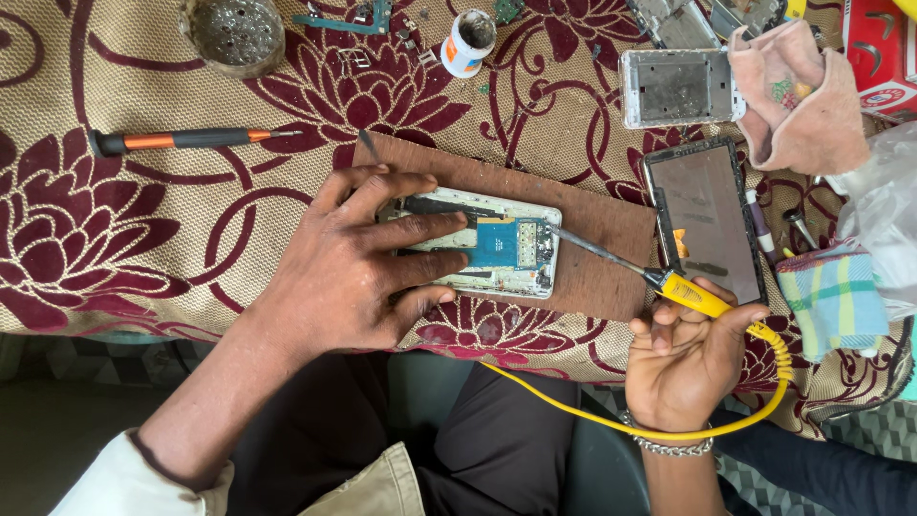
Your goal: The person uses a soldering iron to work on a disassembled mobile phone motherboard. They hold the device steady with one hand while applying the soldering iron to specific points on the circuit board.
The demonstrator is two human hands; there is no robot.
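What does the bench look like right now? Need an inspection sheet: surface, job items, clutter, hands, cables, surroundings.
Surface: floral cloth over the table, brown board on top.
Job's things: opened phone lies flat on the board; soldering iron tip at its right end.
Clutter: screwdriver, round tin, small white jar, phone frame, phone screen, pink rag, checked cloth.
Hands: left hand presses the phone; right hand grips the iron.
Cables: yellow cord loops under the right wrist.
Surroundings: dark trousers below the table edge.
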